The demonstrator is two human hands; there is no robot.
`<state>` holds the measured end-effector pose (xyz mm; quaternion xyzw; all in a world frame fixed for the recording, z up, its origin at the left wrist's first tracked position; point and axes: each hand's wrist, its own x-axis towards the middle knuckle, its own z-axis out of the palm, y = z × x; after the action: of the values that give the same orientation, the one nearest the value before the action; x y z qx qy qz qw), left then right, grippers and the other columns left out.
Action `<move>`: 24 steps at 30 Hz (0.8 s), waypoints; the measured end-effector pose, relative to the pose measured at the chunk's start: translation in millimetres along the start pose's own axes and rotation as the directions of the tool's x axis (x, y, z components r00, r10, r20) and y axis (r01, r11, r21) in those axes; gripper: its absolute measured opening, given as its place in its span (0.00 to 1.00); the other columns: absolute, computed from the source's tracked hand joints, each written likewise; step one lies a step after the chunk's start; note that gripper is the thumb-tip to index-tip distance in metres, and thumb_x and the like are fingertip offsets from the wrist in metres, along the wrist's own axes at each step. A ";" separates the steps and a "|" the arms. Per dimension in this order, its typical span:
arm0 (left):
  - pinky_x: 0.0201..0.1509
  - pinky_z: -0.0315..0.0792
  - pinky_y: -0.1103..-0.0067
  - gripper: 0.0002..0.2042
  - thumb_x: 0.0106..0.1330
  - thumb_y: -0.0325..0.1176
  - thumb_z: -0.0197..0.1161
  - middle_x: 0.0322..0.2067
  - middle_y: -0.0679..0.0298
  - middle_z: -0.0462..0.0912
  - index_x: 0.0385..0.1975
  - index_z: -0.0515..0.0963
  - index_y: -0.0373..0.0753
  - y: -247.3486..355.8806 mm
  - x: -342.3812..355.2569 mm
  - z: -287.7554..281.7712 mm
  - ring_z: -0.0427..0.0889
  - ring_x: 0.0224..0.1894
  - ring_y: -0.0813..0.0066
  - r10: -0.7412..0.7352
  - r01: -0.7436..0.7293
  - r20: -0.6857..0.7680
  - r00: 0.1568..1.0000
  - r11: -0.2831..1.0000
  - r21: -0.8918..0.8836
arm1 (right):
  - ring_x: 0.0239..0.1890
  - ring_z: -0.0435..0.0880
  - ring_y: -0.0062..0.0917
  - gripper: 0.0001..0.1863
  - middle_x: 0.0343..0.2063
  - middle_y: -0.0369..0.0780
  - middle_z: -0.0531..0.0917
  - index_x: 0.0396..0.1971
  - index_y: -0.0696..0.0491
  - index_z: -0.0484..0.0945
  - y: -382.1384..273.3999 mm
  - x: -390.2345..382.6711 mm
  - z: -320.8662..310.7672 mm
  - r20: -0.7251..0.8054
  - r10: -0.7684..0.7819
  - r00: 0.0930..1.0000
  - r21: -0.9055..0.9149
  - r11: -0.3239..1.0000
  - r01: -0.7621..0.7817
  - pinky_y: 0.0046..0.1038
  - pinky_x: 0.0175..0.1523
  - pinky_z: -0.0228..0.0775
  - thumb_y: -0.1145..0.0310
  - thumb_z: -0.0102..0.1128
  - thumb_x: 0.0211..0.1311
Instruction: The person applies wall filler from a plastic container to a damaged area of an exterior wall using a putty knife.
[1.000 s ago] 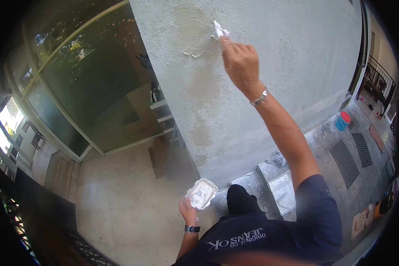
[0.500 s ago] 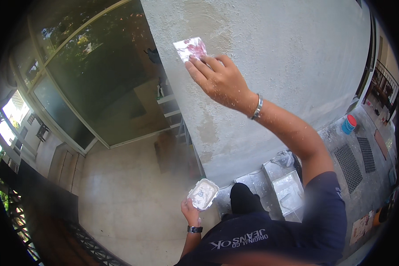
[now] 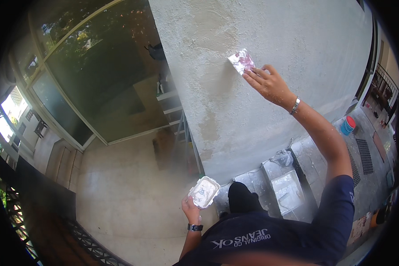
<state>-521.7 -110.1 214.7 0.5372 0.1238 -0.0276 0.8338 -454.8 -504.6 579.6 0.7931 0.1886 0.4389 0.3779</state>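
Observation:
In my right hand (image 3: 270, 86) is a flat, square putty spreader (image 3: 240, 61), reddish and smeared with white paste. My fingers pinch its lower edge, and its blade is close to the rough grey-white wall (image 3: 292, 53); whether it touches cannot be made out. Darker, bare-looking patches (image 3: 210, 26) run down the wall to the left of the spreader. Low in the view, my left hand (image 3: 191, 209) grips the side of a shallow white plastic tub (image 3: 215, 185) with whitish paste inside. White specks dot my right hand and forearm.
A ladder (image 3: 185, 133) leans beside the wall's left edge, near a large glass panel (image 3: 102, 75). Below my right arm lies a white-smeared tray (image 3: 288, 193) with a crumpled plastic bag (image 3: 283, 158) behind it. A blue bucket with a red top (image 3: 348, 126) stands far right.
My right hand has moved right and slightly down with the spreader, away from the darker patch. My left hand and the tub have barely moved.

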 end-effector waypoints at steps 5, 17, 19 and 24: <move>0.38 0.80 0.75 0.16 0.70 0.35 0.52 0.42 0.52 0.78 0.50 0.67 0.28 7.8 -2.5 7.9 0.83 0.40 0.65 -0.017 0.018 -0.015 1.000 0.998 0.053 | 0.25 0.82 0.21 0.12 0.27 0.42 0.85 0.44 0.55 0.81 4.7 52.9 -21.8 -0.385 0.507 0.771 0.188 0.861 -0.472 0.24 0.29 0.68 0.75 0.61 0.59; 0.40 0.79 0.74 0.17 0.70 0.35 0.52 0.44 0.50 0.77 0.50 0.66 0.28 6.2 -4.9 -5.1 0.81 0.43 0.64 0.005 -0.005 -0.030 1.000 1.000 0.006 | 0.26 0.82 0.28 0.07 0.26 0.40 0.85 0.38 0.53 0.81 -40.2 105.2 -39.8 -0.220 0.575 0.788 0.528 0.750 -0.399 0.28 0.33 0.68 0.71 0.60 0.61; 0.41 0.80 0.73 0.16 0.70 0.35 0.52 0.44 0.50 0.77 0.50 0.66 0.29 12.4 -7.3 -7.0 0.81 0.44 0.63 -0.007 0.007 -0.029 1.000 1.000 -0.001 | 0.27 0.82 0.25 0.06 0.28 0.38 0.86 0.37 0.52 0.82 -4.9 102.1 -43.0 -0.358 0.531 0.768 0.338 0.841 -0.423 0.27 0.33 0.67 0.69 0.60 0.62; 0.40 0.81 0.72 0.16 0.70 0.35 0.52 0.45 0.50 0.77 0.51 0.65 0.30 -7.6 7.8 -21.7 0.81 0.44 0.62 0.043 -0.043 -0.025 0.999 0.999 -0.026 | 0.25 0.80 0.26 0.07 0.26 0.38 0.84 0.39 0.53 0.81 8.5 112.7 -26.1 -0.255 0.587 0.769 0.210 0.810 -0.548 0.29 0.33 0.66 0.71 0.59 0.62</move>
<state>-519.3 -93.1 197.6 0.5291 0.1227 -0.0015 0.8396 -415.7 -427.7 657.1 0.7562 0.0230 0.6379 0.1436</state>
